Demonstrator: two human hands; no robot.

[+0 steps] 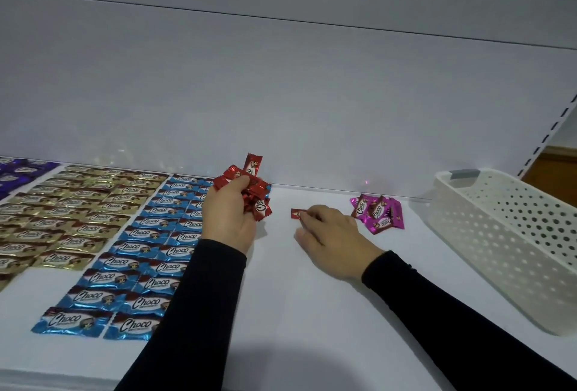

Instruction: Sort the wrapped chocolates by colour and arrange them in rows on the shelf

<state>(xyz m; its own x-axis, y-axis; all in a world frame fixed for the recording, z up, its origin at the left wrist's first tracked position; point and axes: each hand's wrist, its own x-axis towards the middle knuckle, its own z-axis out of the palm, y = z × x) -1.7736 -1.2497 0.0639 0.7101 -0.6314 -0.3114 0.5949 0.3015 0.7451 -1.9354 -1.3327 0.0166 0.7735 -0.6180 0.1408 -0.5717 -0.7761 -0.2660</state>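
My left hand (229, 218) grips a bunch of red wrapped chocolates (249, 186) above the white shelf (281, 312). A single red chocolate (296, 213) lies on the shelf, pinched by the fingertips of my right hand (331, 234). Blue chocolates (137, 262) lie in two neat rows left of my left hand. Gold chocolates (65, 215) fill rows further left. Purple ones (18, 172) sit at the far left edge. A small loose pile of pink chocolates (377, 211) lies to the right of my right hand.
A white perforated plastic basket (505, 240) stands at the right end of the shelf. The shelf's pale back wall (281, 93) rises behind everything. A slotted upright (549, 134) runs along the far right.
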